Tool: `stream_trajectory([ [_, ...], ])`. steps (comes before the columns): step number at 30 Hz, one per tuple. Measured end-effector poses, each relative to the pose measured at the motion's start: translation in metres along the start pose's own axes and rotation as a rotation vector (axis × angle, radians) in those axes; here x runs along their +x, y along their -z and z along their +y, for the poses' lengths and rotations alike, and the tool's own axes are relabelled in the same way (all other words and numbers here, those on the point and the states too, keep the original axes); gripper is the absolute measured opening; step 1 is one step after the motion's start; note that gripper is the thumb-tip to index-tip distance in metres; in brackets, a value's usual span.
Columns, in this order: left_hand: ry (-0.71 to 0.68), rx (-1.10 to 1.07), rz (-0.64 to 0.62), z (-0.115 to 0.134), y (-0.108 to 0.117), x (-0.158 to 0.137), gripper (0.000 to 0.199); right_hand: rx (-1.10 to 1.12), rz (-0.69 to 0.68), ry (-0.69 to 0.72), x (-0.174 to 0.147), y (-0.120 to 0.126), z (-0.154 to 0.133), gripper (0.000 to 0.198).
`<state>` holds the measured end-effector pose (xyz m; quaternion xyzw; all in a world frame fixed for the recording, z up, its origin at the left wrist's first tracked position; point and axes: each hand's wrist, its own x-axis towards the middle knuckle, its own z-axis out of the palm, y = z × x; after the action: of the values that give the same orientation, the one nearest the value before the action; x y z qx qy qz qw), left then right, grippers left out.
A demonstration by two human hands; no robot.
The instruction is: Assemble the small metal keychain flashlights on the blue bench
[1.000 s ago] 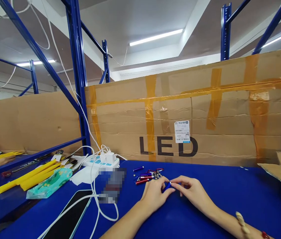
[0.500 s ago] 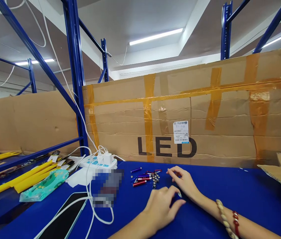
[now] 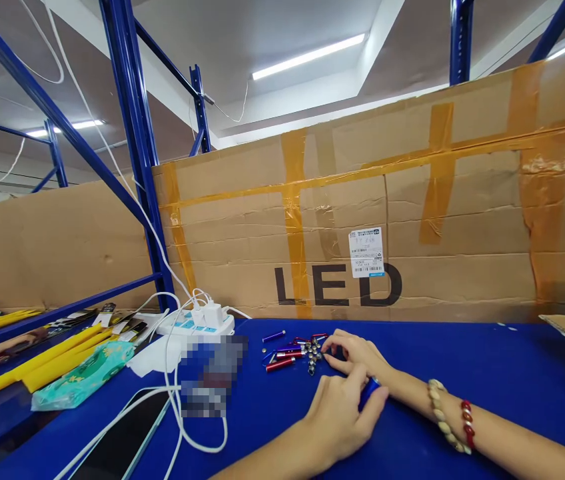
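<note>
One blue tube is pinched in your left hand, long axis running away from you and a bit to the right, on the near side of your right hand. The small silver pieces sit forward and left of that tube, right by your right fingertips, so that's the closer hand; its fingers are narrowly curled, but I can't tell if they're gripping one.

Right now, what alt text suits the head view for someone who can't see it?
Above a blue table, the left hand holds a small blue cylinder, with the right hand beside a cluster of small metal parts and red and blue tubes. Behind stands cardboard marked LED.
</note>
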<state>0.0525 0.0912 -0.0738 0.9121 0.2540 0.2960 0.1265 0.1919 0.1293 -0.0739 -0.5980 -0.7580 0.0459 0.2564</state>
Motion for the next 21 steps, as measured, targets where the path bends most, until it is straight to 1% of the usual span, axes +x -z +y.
stream_trajectory([
  [4,0.017,0.104,-0.063,-0.002,0.0,0.001,0.034,0.018,0.052,-0.001,-0.002,-0.004,0.004,0.022],
  [6,0.011,0.117,-0.066,-0.002,0.0,0.001,0.033,0.027,0.056,0.014,-0.002,-0.005,0.005,0.025],
  [8,0.036,0.112,-0.054,-0.001,0.001,0.002,0.031,0.041,0.041,-0.001,-0.001,-0.005,0.005,0.026],
  [11,0.131,0.088,-0.009,-0.001,0.002,0.003,0.028,0.066,0.034,-0.079,-0.004,-0.003,0.001,0.025],
  [15,0.341,0.012,0.08,-0.004,0.008,0.003,0.028,0.077,0.03,-0.173,-0.015,0.002,-0.004,0.018],
  [18,0.456,-0.029,0.136,-0.009,0.011,0.003,0.028,0.045,0.028,-0.141,-0.027,0.006,-0.005,0.022],
  [21,0.5,-0.07,0.147,-0.015,0.01,0.004,0.031,0.134,0.078,-0.097,-0.038,0.009,-0.005,0.028],
])
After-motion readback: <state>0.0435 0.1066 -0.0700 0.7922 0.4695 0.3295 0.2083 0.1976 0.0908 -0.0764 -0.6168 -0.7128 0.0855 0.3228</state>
